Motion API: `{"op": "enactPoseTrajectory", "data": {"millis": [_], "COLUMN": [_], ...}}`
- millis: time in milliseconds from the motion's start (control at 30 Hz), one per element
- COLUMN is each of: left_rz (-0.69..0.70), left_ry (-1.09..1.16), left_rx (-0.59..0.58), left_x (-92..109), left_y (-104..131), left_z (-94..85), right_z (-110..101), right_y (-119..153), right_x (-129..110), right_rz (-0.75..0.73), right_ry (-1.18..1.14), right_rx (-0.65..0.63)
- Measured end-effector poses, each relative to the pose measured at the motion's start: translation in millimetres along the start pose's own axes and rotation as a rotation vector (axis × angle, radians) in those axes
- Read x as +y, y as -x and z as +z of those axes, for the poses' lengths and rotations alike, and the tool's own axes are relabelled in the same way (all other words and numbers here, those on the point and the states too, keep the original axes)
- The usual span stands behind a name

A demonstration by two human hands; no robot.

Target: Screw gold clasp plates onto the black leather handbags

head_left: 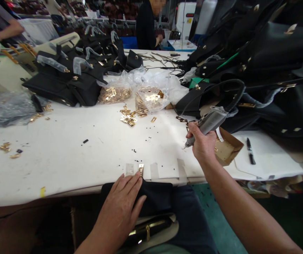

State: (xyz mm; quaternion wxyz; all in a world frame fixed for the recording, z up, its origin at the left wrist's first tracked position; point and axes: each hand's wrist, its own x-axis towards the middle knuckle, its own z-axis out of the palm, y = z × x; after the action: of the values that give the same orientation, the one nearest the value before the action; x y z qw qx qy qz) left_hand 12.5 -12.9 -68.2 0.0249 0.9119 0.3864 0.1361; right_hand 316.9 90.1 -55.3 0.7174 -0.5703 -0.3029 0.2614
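My left hand (123, 199) lies flat, fingers stretched out, on a black leather bag piece (158, 192) at the table's near edge. Its fingertips touch a small gold metal plate (141, 168) with a slot. In my right hand (204, 143) is a grey electric screwdriver (211, 121), its tip pointing down and left over the white table (74, 148). Just right of that hand stands a small cardboard box (231, 151) holding tiny gold parts. Below my left hand, a shiny black and gold piece (150, 227) shows in my lap.
Gold plates (128, 117) lie loose before plastic bags (151, 100) of more plates. Finished-looking black handbags (69, 83) stand back left; black bags (273, 70) pile up at right. A black pen (250, 151) lies near the box. A co-worker (147, 28) stands beyond the table.
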Motion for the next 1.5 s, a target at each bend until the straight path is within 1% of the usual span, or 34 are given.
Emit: {"op": "enactPoseTrajectory", "data": {"millis": [67,167,267,333,500,600,667,767,933,1233,1500], "left_rz": [-0.007,-0.034,-0.070,-0.098,-0.157,-0.164,-0.166,-0.165,-0.168,-0.212,-0.191], "left_ry": [0.027,0.071,0.133,0.180,0.258,0.263,0.268,0.280,0.292,0.314,0.301], "left_rx": [0.012,0.030,0.061,0.081,0.102,0.103,0.103,0.105,0.105,0.095,0.125], "left_x": [-0.7,-0.6,0.1,0.6,2.7,4.0,4.4,4.1,3.2,5.4,4.3], "left_y": [-0.5,-1.6,-2.7,-3.3,-4.1,-3.9,-3.6,-3.0,-2.5,-4.7,-5.5], "left_z": [0.5,1.5,3.0,3.7,2.5,0.6,-0.3,-0.6,1.0,1.0,1.8], "right_z": [2.2,9.2,20.8,30.0,53.7,65.5,71.2,75.5,76.8,75.1,76.4], "right_y": [3.1,13.2,30.8,46.9,94.3,116.2,125.0,131.2,133.6,136.2,139.1], "right_x": [-8.3,-24.7,-39.0,-45.5,-55.2,-56.7,-55.5,-52.1,-48.3,-50.1,-49.4], "right_rz": [-0.011,0.008,0.069,0.137,0.354,0.410,0.435,0.450,0.444,0.445,0.438], "right_ry": [-0.022,-0.106,-0.214,-0.271,-0.383,-0.401,-0.404,-0.402,-0.385,-0.389,-0.397], "right_rx": [-0.002,-0.074,-0.164,-0.216,-0.351,-0.393,-0.405,-0.414,-0.412,-0.422,-0.410]}}
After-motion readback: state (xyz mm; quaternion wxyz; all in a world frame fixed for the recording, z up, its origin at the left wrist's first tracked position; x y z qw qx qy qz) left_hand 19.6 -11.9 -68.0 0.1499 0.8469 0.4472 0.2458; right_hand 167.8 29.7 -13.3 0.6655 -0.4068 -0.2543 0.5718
